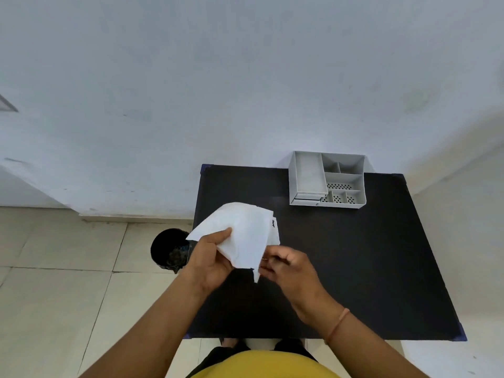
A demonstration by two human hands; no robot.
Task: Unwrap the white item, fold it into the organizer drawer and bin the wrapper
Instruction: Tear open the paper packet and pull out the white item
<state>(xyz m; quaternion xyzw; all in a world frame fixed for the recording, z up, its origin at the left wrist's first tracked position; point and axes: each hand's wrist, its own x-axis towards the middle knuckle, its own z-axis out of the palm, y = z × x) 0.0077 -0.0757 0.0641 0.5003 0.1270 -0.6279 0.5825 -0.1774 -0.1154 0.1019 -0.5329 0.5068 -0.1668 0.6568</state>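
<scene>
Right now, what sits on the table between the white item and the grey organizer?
Nothing: in the head view, only bare black tabletop lies between the white item and the grey organizer.

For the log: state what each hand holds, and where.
Left hand grips the white item at its lower left side; right hand pinches its bottom edge.

You've got soft, even daylight here, barely any shadows, slight overall softness, and wide-angle bending toward the frame edges.

Bin [167, 248] partly behind left hand [210, 259]
</scene>
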